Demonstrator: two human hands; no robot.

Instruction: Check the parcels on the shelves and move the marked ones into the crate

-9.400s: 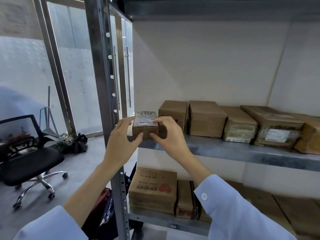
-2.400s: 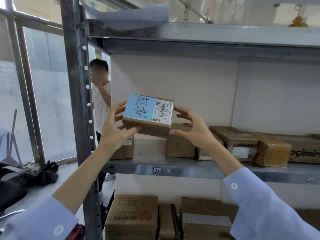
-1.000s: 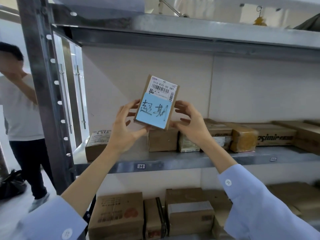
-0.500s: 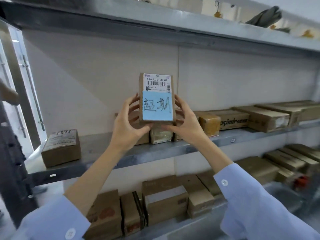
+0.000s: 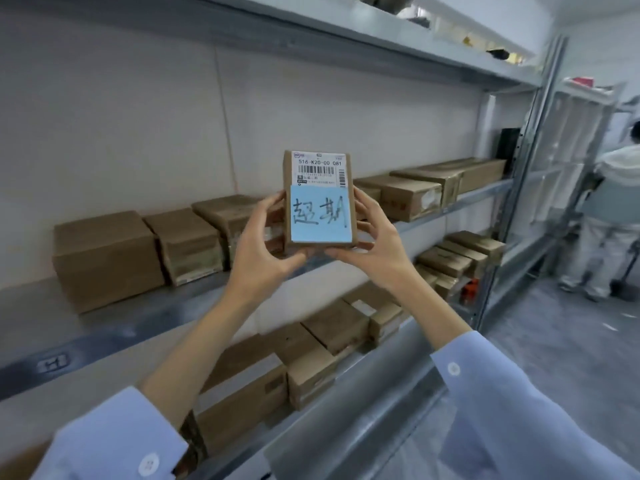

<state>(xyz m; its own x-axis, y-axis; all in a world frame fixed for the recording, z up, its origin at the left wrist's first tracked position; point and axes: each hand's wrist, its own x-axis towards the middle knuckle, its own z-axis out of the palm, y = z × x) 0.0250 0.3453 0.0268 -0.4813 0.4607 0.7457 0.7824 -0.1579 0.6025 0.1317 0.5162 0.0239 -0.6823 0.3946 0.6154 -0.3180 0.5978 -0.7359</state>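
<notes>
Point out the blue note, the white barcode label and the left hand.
blue note [image 5: 320,216]: head view, middle of the handwriting.
white barcode label [image 5: 319,168]: head view, centre of the label.
left hand [image 5: 261,249]: head view, back of the hand.

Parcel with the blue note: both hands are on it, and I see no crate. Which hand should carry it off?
Right, probably. The parcel sits between left hand and right hand; open floor lies on the right, shelving crowds the left.

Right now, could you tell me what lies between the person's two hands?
In the head view, a small brown parcel stands upright between the left hand and right hand, its blue handwritten note below a white barcode label.
</notes>
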